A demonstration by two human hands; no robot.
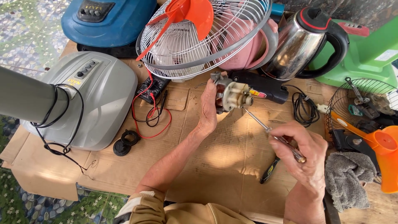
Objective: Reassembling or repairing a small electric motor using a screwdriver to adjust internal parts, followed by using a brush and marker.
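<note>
- Centrally, the left hand (208, 108) held a small fan motor (230, 93) up off the cardboard sheet (215, 166) that covered the worktop, its grip clamped round the motor's back end.
- The right hand (304, 155), lower right of the motor, had its grip closed on the handle of a screwdriver (265, 128), whose thin shaft slanted up-left with the tip meeting the motor's front.
- Just behind the motor lay a black tool body (261, 88), and beyond that a white wire fan guard (195, 41) with a red blade (186, 14) leaned against a pink housing (248, 54).
- A steel kettle (298, 45) stood right of the motor and behind it, near the worktop's far edge.
- Left of the motor sat a black multimeter (152, 88) with red leads (153, 116), then a grey fan base (95, 99) close to the cardboard's left edge.
- Below the motor, between the two forearms, bare cardboard gave open room; a black-handled tool (269, 171) lay under the right hand.
- Far right of the motor, a grey rag (348, 176), an orange blade (383, 151) and a dark wire guard (365, 99) crowded the right edge.
</note>
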